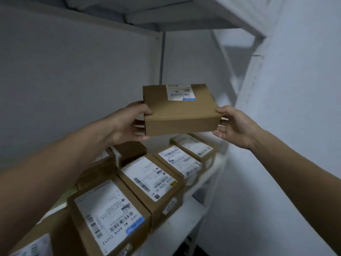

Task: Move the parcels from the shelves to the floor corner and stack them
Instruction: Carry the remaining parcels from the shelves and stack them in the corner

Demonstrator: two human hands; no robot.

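Note:
A brown cardboard parcel with a white shipping label hangs in the air above the shelf, held between both hands. My left hand grips its left end, thumb on top and fingers curled under. My right hand grips its right end the same way. Below it, several labelled parcels lie in a row on the white shelf.
A white wall stands close on the right. Another shelf board runs overhead, with a metal upright behind the held parcel. More parcels crowd the near left of the shelf. A dark gap shows below the shelf's front edge.

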